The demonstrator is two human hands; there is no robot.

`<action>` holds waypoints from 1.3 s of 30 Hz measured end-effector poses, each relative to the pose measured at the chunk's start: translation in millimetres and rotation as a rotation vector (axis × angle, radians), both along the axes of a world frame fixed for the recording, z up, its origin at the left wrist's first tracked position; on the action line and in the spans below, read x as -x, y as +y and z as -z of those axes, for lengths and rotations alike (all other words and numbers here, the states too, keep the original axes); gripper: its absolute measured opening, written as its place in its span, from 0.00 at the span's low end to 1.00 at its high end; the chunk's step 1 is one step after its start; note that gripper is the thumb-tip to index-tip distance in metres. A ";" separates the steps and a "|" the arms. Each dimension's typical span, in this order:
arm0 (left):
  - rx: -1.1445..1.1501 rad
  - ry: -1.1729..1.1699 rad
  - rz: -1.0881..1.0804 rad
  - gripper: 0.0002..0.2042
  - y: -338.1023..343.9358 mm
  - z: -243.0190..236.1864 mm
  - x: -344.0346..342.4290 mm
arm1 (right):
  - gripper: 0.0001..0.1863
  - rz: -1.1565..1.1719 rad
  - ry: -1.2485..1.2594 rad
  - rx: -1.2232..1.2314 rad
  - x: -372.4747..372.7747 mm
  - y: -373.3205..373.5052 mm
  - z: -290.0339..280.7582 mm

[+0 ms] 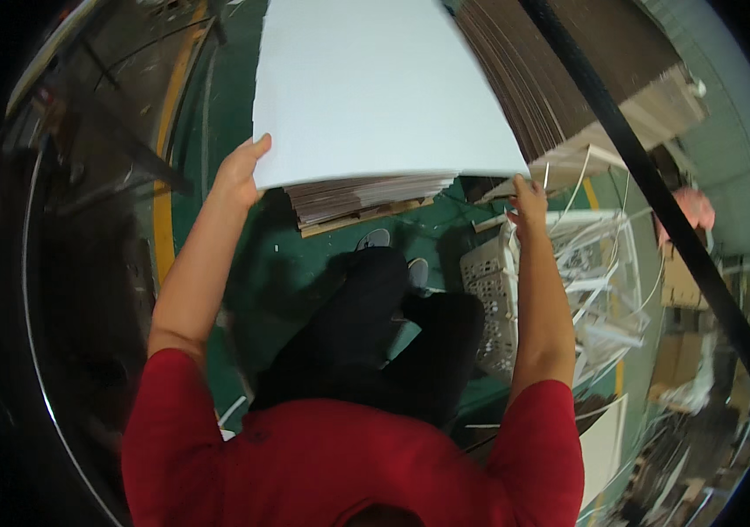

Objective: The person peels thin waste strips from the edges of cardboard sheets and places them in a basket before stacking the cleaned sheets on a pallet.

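**A white sheet held by both hands above a stack**

Nearest to the camera, a red short-sleeved shirt (349,465) and black trousers (375,334) are seen, with grey shoes (377,238) on the green floor (252,255). Both bare arms are stretched forward. The left hand (239,173) is closed on the near left corner of a large white flat sheet of board (375,88) — the thumb is laid on the top face, the other fingers are hidden under it. The right hand (526,204) is pinched on the near right corner of the same sheet. The sheet is held nearly level, just above a stack of brown cardboard sheets (366,195) which is placed on a wooden pallet (366,218).

To the right, a white plastic perforated basket (489,299) filled with white strips is standing. Further away — behind the sheet — a second, taller pile of brown cardboard (568,79) is seen.
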State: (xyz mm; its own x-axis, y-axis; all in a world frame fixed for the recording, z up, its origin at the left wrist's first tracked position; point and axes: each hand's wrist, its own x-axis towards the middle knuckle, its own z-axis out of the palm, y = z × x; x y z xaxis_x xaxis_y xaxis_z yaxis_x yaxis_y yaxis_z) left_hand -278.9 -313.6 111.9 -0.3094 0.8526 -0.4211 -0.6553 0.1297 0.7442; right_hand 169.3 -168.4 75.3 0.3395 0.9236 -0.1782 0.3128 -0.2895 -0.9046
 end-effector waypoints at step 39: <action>0.271 0.716 -0.195 0.27 105.1 163.7 66.1 | 0.08 -0.196 -0.687 0.015 -2.8 -179.1 97.1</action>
